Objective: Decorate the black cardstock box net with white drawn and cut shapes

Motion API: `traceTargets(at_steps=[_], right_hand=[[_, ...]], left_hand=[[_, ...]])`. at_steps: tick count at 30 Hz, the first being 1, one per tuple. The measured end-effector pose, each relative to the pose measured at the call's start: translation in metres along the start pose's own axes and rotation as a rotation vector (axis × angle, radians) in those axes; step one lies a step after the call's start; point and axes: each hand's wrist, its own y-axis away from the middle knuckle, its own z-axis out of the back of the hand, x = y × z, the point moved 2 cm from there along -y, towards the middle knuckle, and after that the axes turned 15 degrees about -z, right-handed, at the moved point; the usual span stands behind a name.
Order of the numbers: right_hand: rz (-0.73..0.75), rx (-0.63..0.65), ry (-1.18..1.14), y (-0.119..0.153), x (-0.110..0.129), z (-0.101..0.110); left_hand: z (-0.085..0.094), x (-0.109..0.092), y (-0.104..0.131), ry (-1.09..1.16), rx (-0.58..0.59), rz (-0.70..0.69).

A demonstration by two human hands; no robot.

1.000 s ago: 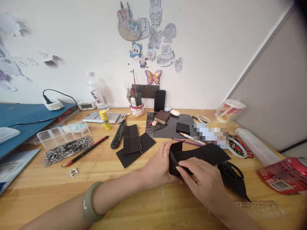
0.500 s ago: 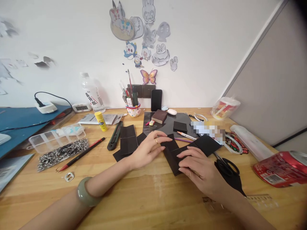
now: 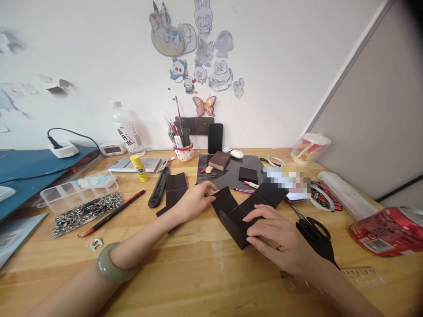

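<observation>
Left hand: fingertips at left corner of creased black card, pinch unclear. Right hand: fingers loosely spread at its near right edge; scissors right.

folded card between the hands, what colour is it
The folded card is black, seen best in the head view.

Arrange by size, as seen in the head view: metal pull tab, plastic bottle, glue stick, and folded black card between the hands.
1. Folded black card, partly covered
2. Plastic bottle
3. Glue stick
4. Metal pull tab
</observation>
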Motion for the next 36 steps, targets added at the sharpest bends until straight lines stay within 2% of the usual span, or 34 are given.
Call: traceTargets(at_steps=[3, 6, 9, 11, 15, 21, 26, 29, 31, 36], right_hand=[[-0.022, -0.004, -0.003, 0.0, 0.0, 0.001], [-0.032, -0.015, 0.007, 0.0, 0.001, 0.002], [-0.05, -0.029, 0.007, -0.001, 0.001, 0.005], [-0.064, -0.035, -0.002, -0.002, -0.001, 0.007], [-0.086, -0.05, -0.005, -0.003, -0.006, 0.01], [-0.085, -0.005, -0.051, -0.003, -0.013, 0.014], [-0.091, 0.042, -0.075, -0.005, -0.013, 0.015], [-0.069, 0.069, -0.102, -0.005, -0.012, 0.015], [-0.059, 0.065, -0.112, -0.006, -0.012, 0.016], [-0.061, 0.067, -0.146, -0.005, -0.013, 0.016]], left_hand=[[0.006, -0.014, -0.001, 0.09, 0.053, -0.063], [0.013, -0.028, 0.001, 0.19, 0.175, -0.129], [0.021, -0.034, 0.003, 0.256, 0.283, -0.169], [0.026, -0.034, 0.004, 0.251, 0.315, -0.185], [0.031, -0.031, 0.003, 0.178, 0.323, -0.249], [0.034, -0.031, 0.002, 0.025, 0.333, -0.439], [0.036, -0.041, 0.003, -0.129, 0.299, -0.516], [0.034, -0.048, 0.004, -0.109, 0.343, -0.555], [0.031, -0.05, 0.005, -0.013, 0.369, -0.513], [0.026, -0.044, 0.007, 0.373, 0.375, -0.138]])
